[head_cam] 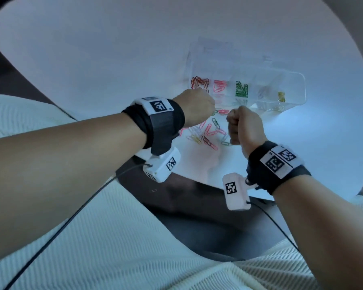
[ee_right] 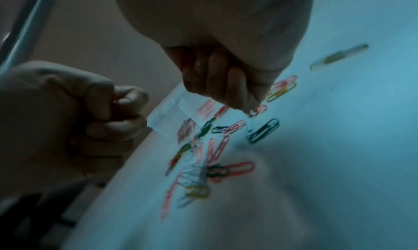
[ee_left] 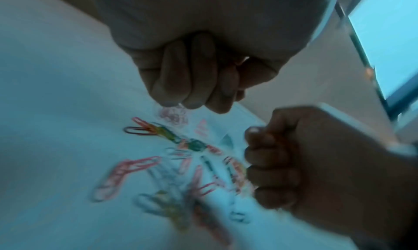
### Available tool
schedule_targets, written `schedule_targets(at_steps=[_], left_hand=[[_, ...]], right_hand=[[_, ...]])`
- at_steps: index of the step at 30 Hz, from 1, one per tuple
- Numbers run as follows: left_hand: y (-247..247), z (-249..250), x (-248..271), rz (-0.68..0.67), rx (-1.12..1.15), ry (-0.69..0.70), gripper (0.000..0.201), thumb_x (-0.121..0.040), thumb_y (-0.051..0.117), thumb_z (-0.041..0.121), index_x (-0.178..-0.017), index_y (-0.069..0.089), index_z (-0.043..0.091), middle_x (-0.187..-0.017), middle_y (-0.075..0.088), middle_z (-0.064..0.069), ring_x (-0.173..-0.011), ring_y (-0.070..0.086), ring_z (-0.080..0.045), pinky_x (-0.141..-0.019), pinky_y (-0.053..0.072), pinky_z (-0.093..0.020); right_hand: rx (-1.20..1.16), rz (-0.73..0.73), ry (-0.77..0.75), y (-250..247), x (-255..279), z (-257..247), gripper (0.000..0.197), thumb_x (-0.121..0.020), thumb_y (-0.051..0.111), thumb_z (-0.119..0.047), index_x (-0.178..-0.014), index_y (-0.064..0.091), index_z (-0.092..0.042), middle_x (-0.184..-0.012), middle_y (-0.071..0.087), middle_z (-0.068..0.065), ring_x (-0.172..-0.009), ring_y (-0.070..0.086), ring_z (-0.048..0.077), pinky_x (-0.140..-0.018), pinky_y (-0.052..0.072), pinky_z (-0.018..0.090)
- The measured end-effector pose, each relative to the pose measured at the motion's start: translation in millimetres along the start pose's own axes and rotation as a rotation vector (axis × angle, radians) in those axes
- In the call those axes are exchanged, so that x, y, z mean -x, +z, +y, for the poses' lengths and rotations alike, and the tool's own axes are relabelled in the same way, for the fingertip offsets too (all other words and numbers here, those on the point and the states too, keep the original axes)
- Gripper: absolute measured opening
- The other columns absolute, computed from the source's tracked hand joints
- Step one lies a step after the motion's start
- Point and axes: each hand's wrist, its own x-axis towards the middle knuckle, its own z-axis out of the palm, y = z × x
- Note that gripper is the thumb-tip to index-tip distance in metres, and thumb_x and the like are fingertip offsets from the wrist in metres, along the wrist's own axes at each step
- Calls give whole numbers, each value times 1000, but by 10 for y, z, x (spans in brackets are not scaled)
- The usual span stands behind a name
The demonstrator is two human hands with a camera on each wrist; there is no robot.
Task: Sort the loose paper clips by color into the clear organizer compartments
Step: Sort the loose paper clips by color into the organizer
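The clear organizer (head_cam: 293, 80) lies on the white table with red (head_cam: 199, 82), pink (head_cam: 219, 85), green (head_cam: 241, 90), pale and yellow (head_cam: 281, 96) clips in separate compartments. Loose mixed clips (head_cam: 206, 133) (ee_left: 144, 164) (ee_right: 217, 146) are scattered in front of it. My left hand (head_cam: 197, 105) (ee_left: 192, 84) hovers by the organizer's left end, fingers curled, pinching a red clip (ee_right: 116, 98). My right hand (head_cam: 243, 124) (ee_right: 214, 78) is a fist over the pile's right side, and a pink clip (ee_right: 257, 110) hangs at its fingertips.
The organizer's clear lid (head_cam: 214, 51) lies open flat behind it. The round white table (head_cam: 92, 59) stretches wide to the left and back. Its near edge (head_cam: 197, 178) runs just below my wrists, with cream ribbed fabric (head_cam: 113, 237) and a dark gap beneath.
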Motion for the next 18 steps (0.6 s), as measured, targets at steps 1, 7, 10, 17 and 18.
schedule_targets(at_steps=[1, 7, 10, 17, 18], left_hand=[[-38, 42, -4, 15, 141, 10, 38, -98, 41, 10, -64, 36, 25, -68, 39, 11, -71, 47, -15, -58, 34, -12], [-288, 192, 105, 136, 882, 41, 29, -76, 25, -11, -60, 27, 14, -59, 28, -9, -32, 25, -9, -45, 13, -20], [-363, 214, 109, 243, 1035, 67, 27, -71, 24, -12, -62, 29, 13, -64, 32, -14, -39, 18, -10, -48, 10, -24], [-455, 215, 93, 252, 1221, 145, 26, -72, 24, -10, -64, 29, 14, -51, 40, -11, -54, 10, -20, -50, 7, -33], [-455, 212, 96, 246, 1235, 133, 26, -73, 24, -10, -64, 28, 15, -51, 39, -10, -54, 10, -19, -51, 7, -34]], right_hand=[[-178, -60, 75, 1, 20, -6, 22, -76, 38, -19, -60, 23, -21, -51, 19, -2, -44, 12, 14, -45, 14, 22], [-642, -259, 199, 35, 53, -207, 32, -94, 41, -27, -67, 50, -14, -54, 38, 1, -45, 29, 15, -42, 28, 21], [-734, -266, 217, 81, 25, -348, 42, -98, 44, -41, -85, 64, -6, -69, 61, 8, -56, 54, 19, -57, 54, 26], [-791, -241, 222, 170, 47, -608, 45, -97, 46, -47, -107, 59, -5, -84, 66, 9, -75, 65, 20, -69, 52, 27], [-811, -227, 224, 187, 50, -648, 47, -97, 46, -47, -113, 57, -4, -88, 64, 9, -76, 65, 20, -70, 53, 27]])
